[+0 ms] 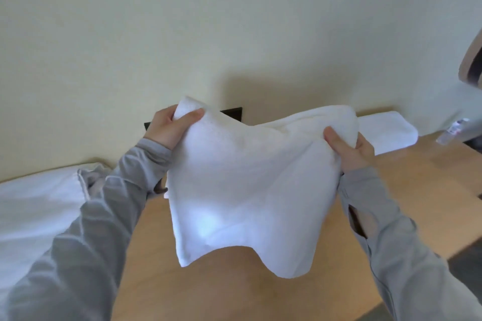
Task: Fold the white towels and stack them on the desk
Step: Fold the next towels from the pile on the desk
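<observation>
— Both hands hold a white towel (242, 190) up above the desk (260, 297): the left hand (169, 129) pinches its corner at ten o'clock, the right hand (350, 150) grips the top edge at two o'clock.
— How will it handle?
— Light, soft, limp, judging by the sag; best taken at the corners. A folded towel (388, 133) lies beyond, at two o'clock.

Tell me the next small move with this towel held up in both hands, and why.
Probably lower the towel onto the desk and lay it flat: the left hand and right hand pinch its top corners, it hangs in air, and a folded towel lies behind.
</observation>
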